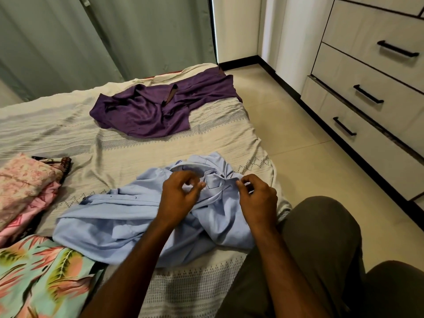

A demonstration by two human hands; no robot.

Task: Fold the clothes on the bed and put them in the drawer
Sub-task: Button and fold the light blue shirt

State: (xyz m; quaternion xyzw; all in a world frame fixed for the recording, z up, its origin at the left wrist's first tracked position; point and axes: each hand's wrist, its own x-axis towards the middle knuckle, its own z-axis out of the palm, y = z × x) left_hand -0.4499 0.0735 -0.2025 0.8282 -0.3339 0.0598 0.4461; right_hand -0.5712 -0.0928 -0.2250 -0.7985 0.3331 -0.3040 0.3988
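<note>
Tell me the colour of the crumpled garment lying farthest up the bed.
Dark purple satin garment, best in the head view.

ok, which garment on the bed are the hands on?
The crumpled light blue button-up shirt; the purple satin garment lies apart, farther up the bed.
</note>
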